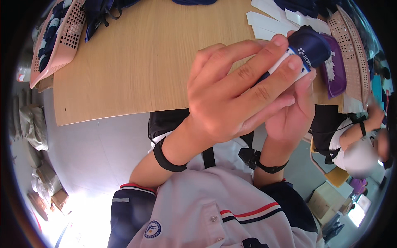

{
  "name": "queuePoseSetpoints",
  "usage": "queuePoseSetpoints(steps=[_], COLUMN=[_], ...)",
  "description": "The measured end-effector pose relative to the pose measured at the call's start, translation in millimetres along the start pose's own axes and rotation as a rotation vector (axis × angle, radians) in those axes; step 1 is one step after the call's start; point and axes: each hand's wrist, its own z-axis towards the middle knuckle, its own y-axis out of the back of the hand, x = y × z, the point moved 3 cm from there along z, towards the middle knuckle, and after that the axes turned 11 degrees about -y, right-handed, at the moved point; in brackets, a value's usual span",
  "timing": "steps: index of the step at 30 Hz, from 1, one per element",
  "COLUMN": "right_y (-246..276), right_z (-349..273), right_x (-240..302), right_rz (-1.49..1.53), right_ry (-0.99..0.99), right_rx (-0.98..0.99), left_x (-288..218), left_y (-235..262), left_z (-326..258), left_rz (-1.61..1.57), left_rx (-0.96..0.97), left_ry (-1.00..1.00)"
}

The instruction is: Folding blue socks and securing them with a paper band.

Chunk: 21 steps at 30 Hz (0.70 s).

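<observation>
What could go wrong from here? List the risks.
1. Both hands, left hand and right hand, clasp the dark blue rolled item in the air, above the table edge; a slip might drop it to the floor.
2. The white band around it sits under the fingertips and could crease or slide off.
3. The purple tray lies close by; an elbow swing might knock it.

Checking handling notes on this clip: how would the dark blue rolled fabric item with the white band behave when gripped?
The dark blue rolled fabric item looks soft and probably light. Both the left hand and right hand pinch it; its white paper band might slip.
</observation>
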Motion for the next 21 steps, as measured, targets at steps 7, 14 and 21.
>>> queuePoseSetpoints(steps=[7, 14, 21], right_y=[-3, -12, -10], right_z=[3, 3, 4], right_x=[-5, -5, 0], right_rz=[0.238, 0.036, -0.152], right_ry=[-0.120, -0.050, 0.030], right_rx=[0.136, -0.105, -0.169], left_x=[3, 5, 12], left_y=[2, 1, 12], left_z=[5, 4, 17], left_rz=[-0.031, -0.031, 0.031], left_rx=[0.085, 0.091, 0.186], left_ry=[0.039, 0.080, 0.028])
